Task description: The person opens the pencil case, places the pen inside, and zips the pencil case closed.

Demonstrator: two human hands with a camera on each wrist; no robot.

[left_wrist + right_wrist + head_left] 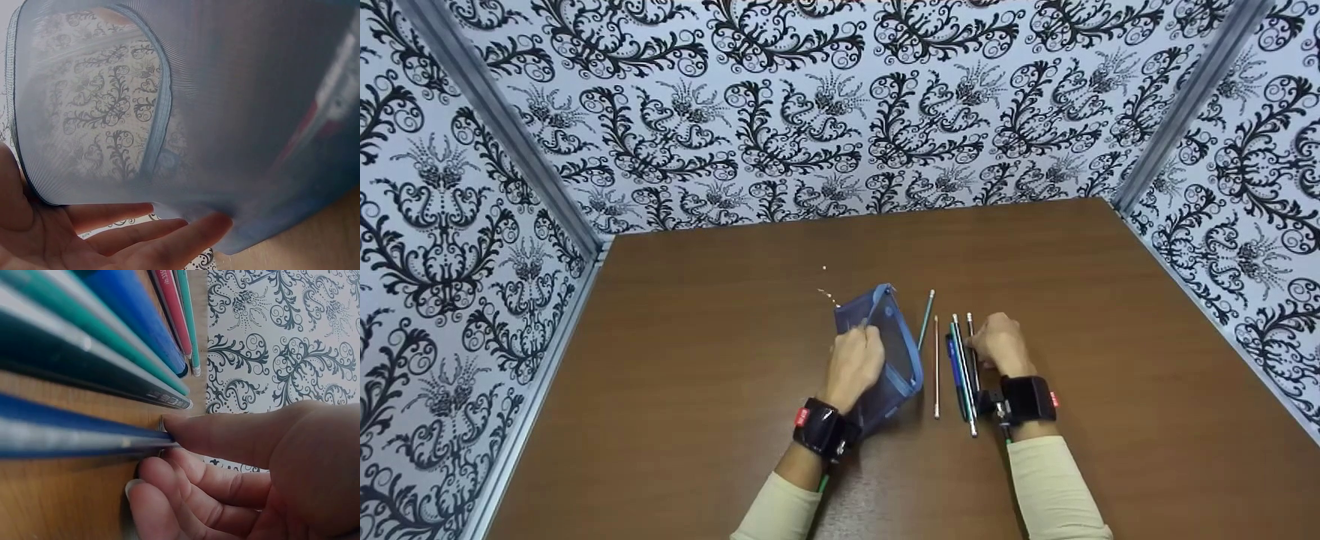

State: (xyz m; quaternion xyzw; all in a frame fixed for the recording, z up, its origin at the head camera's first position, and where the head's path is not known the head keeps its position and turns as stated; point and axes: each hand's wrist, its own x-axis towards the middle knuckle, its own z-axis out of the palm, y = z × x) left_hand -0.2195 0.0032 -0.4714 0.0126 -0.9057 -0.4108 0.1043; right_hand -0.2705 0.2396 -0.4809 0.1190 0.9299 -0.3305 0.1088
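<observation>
A blue mesh zip pouch [900,345] stands tilted on the table, its zipped edge gaping toward the right. My left hand [855,364] grips its left side; in the left wrist view, the mesh [253,101] covers part of the fingers. My right hand [1001,341] pinches the far end of a dark blue pencil [84,433] between thumb and fingers. Just left of that pencil lie a black-and-white pencil [966,390], a green pencil and a blue pen [956,371]. A red pencil [937,367] and a teal pencil [926,319] lie nearer the pouch.
The brown wooden table [697,337] is bounded by patterned walls [810,112] at the back and both sides. A thin beaded string [828,295] trails from the pouch's far corner. Both wrists wear black camera straps.
</observation>
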